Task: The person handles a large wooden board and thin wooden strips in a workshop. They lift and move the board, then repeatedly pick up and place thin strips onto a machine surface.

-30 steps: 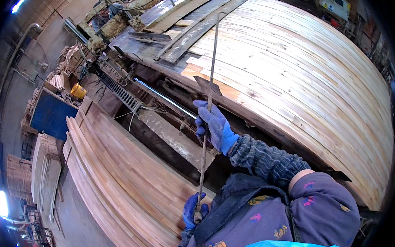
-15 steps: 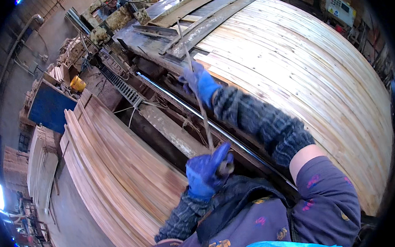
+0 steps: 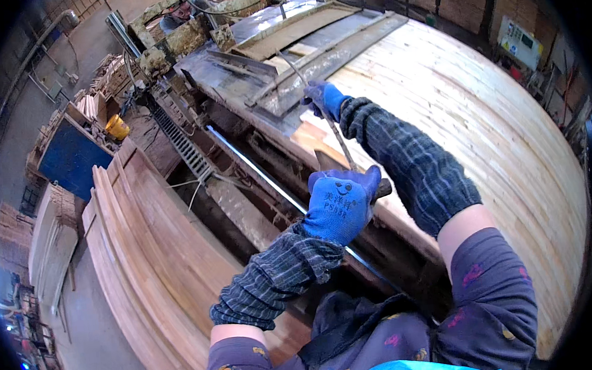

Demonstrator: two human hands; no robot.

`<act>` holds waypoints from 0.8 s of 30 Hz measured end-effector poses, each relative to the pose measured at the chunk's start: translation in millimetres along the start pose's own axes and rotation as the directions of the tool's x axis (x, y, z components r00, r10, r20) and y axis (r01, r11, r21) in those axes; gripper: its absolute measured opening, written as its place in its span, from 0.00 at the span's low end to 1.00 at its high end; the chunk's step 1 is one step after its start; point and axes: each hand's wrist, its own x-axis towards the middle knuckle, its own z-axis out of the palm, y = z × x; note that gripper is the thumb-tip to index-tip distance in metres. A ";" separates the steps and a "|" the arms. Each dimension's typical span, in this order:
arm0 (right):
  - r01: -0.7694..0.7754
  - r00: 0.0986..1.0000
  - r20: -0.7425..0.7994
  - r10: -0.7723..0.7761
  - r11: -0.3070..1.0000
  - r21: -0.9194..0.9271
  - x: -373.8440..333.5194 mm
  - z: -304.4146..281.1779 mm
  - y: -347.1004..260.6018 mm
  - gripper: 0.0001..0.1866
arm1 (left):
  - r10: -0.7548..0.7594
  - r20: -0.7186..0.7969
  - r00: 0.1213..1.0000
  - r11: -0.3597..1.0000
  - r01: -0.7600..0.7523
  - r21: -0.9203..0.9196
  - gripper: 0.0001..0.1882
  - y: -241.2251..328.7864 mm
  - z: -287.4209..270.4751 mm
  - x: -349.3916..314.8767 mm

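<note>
Between my two hands runs a thin, long-handled hammer (image 3: 340, 141), its handle slanting up to the left over the boards. My left hand (image 3: 340, 208), in a blue glove, is closed round its head; a round dark end pokes out past the thumb, and a flat wedge-like end shows behind the fingers. Farther along, my right hand (image 3: 325, 100), gloved in blue too, is closed on the handle. Beneath the right forearm lies a wide panel of pale wooden strips (image 3: 455, 121), side by side on the machine bed. The left palm is hidden.
A dark metal bar (image 3: 323, 71) crosses the far panel end. Long reddish boards (image 3: 156, 227) are stacked at left, divided from the bed by a gap with a shiny rod (image 3: 257, 163). A blue bin (image 3: 74, 158), yellow bucket (image 3: 117, 127) and control box (image 3: 520, 42) stand beyond.
My left hand has risen to the right, from over the gap to the panel's edge, carrying the hammer head. My right hand has shifted slightly right and farther away with the handle.
</note>
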 end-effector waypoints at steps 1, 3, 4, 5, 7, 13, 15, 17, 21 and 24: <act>-0.044 0.998 -0.035 0.044 0.999 0.005 18.4 -0.6 3.8 0.11 | 0.005 0.006 1.000 1.000 -0.005 0.016 0.27 -13.8 1.5 11.3; -0.109 0.993 -0.025 0.115 0.979 0.170 54.2 3.6 10.5 0.07 | 0.007 0.055 0.998 0.998 -0.010 0.063 0.25 -42.7 2.7 30.9; -0.094 0.996 0.014 0.093 0.982 0.165 67.4 3.9 13.7 0.07 | 0.011 0.030 0.999 0.999 -0.012 0.048 0.24 -54.1 3.2 37.6; -0.124 0.992 -0.012 0.127 0.981 0.148 78.2 5.0 17.6 0.07 | 0.022 -0.007 1.000 0.998 -0.021 0.055 0.23 -64.8 4.7 43.2; -0.094 0.996 0.006 0.093 0.989 0.113 90.8 7.7 24.9 0.07 | 0.030 -0.015 0.999 0.998 -0.029 0.063 0.22 -81.8 8.6 50.7; -0.058 0.996 0.040 0.074 0.949 -0.310 92.5 0.1 25.9 0.12 | -0.014 0.041 0.999 0.966 0.024 -0.257 0.18 -82.7 30.9 52.6; -0.061 0.991 0.073 0.108 0.880 -0.471 97.2 -7.0 17.6 0.13 | -0.077 -0.014 0.997 0.928 0.067 -0.367 0.17 -71.5 38.1 59.1; -0.040 0.991 0.092 0.093 0.887 -0.460 105.5 -14.1 10.3 0.14 | -0.137 -0.083 0.987 0.919 0.095 -0.382 0.15 -63.9 43.8 71.5; -0.034 0.992 0.107 0.072 0.945 -0.324 114.1 -20.3 15.3 0.14 | -0.146 -0.072 0.987 0.966 0.126 -0.226 0.12 -65.3 52.5 87.3; -0.086 0.995 0.038 0.096 0.974 -0.208 109.0 -17.7 34.5 0.14 | -0.112 -0.022 0.993 0.986 0.109 -0.125 0.14 -69.7 62.5 79.0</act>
